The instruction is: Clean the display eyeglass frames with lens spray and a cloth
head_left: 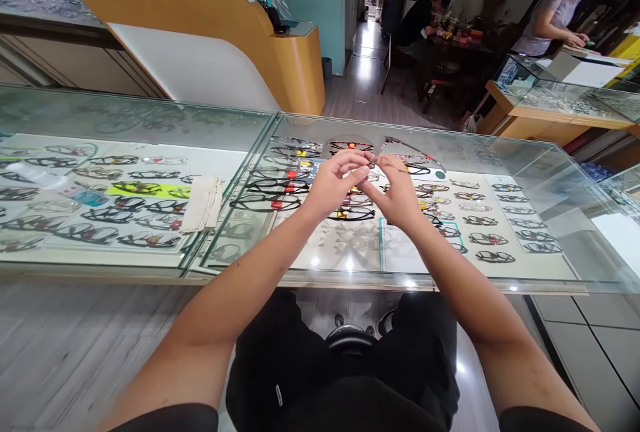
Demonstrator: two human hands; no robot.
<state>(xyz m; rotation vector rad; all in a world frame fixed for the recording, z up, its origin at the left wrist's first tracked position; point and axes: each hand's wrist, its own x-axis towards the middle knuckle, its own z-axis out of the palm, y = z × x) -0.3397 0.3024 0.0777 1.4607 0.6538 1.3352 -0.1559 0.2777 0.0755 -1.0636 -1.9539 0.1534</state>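
My left hand and my right hand meet above the glass counter, fingertips almost touching. Both hold a pair of eyeglasses in a pinch; one dark, reddish temple arm sticks out beyond my right hand. Most of the frame is covered by my fingers, so its exact shape cannot be told. Left of my left hand, black eyeglasses with red tags sit in rows. Below my hands is a pair with a yellow tag.
The glass display counter runs across in front of me. On its left part are a folded beige cloth and a white spray bottle. A wooden desk stands beyond. Two people are in the background, at a table and another counter.
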